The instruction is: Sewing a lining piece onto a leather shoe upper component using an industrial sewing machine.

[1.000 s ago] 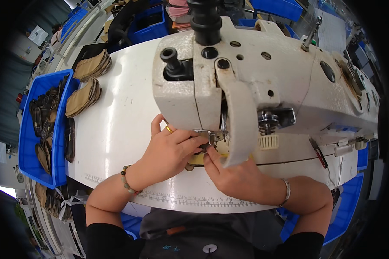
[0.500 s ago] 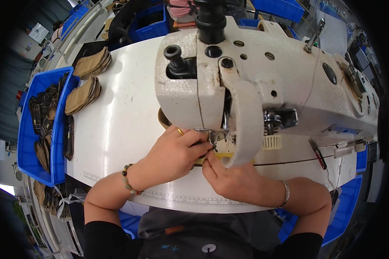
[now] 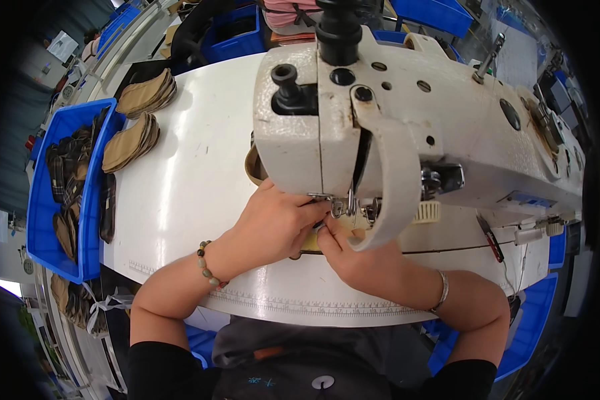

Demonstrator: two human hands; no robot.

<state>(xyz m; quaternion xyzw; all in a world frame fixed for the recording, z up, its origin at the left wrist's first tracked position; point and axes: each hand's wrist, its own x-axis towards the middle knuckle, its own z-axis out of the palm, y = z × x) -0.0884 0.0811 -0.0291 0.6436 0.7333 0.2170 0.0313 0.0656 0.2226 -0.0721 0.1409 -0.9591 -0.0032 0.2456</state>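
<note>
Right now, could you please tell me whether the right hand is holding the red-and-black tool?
No, the red-and-black tool lies on the white sewing table, apart from the right hand.

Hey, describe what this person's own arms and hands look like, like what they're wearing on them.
Both arms come out of short black sleeves, and the forearms are uncovered. The left hand has no glove; its wrist wears a beaded bracelet in mixed colours. The right hand, also gloveless, has a silvery bangle at its wrist.

Bin [image 3: 92, 223] left, stacks [image 3: 145, 93] beside — sewing machine [image 3: 380, 133] right
</note>
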